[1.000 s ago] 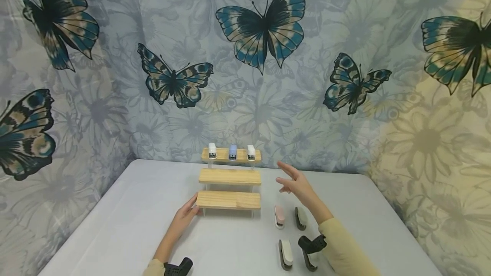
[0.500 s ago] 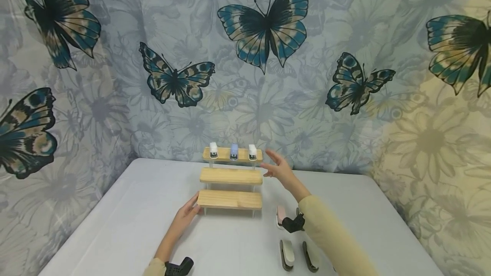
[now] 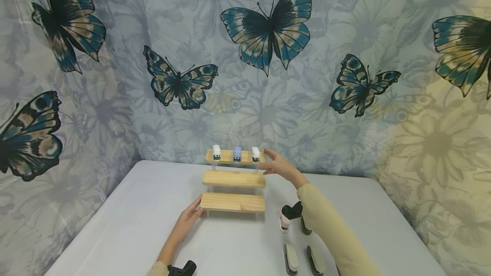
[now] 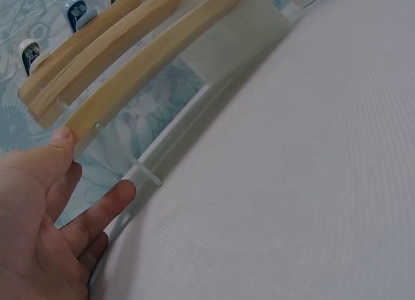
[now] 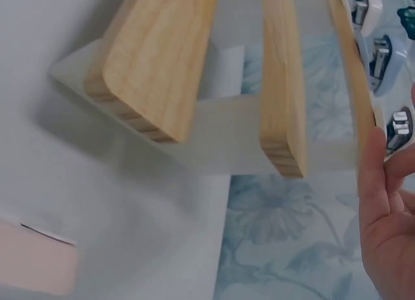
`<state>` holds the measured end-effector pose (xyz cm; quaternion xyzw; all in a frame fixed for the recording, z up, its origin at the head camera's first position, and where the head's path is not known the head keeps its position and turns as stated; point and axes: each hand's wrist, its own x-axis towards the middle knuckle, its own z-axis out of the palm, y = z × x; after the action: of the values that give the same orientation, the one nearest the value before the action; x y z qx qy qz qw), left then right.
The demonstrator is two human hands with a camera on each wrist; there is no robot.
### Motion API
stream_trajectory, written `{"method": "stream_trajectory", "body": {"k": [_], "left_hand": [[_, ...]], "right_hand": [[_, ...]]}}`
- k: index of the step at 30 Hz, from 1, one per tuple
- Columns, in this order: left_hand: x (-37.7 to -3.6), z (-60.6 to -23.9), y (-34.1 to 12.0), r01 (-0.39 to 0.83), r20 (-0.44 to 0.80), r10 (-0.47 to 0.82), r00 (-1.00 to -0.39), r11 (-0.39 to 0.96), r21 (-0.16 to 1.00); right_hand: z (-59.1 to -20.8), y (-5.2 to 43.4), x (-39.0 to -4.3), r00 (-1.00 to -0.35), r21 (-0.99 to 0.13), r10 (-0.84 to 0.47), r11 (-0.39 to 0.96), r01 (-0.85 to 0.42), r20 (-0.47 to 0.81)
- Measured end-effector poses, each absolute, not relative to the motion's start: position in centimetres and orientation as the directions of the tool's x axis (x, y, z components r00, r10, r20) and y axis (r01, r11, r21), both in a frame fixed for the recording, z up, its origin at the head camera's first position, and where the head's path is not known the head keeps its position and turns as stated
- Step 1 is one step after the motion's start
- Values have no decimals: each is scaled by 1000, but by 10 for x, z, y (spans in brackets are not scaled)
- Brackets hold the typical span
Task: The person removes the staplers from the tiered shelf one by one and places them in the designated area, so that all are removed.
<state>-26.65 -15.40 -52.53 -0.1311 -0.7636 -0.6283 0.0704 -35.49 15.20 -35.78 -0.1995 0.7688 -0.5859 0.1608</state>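
At the back middle of the table (image 3: 126, 208), at about twelve o'clock from the person, stands a three-step wooden riser (image 3: 234, 179). Its top step carries three small staplers: a white one (image 3: 216, 152), a blue one (image 3: 237, 153) and another white one (image 3: 255, 154). The right hand (image 3: 279, 166), fingers straight and grasping nothing, now reaches the top step's right end beside the right white stapler; a second ago it hung lower, at three o'clock of the riser. The left hand (image 3: 189, 216) stays with released fingers against the lowest step's left end. At five o'clock of the riser lie a pink stapler (image 3: 284, 221) and two grey staplers (image 3: 291, 258).
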Motion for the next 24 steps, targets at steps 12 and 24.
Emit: {"method": "stream_trajectory", "body": {"k": [12, 24], "left_hand": [[-268, -527, -151, 355, 343, 91, -935, 251, 900], [-267, -524, -153, 267, 255, 81, -964, 220, 938]], "right_hand": [[-361, 148, -378, -845, -966, -534, 204, -161, 28], [-355, 134, -362, -851, -986, -523, 110, -124, 48]]}}
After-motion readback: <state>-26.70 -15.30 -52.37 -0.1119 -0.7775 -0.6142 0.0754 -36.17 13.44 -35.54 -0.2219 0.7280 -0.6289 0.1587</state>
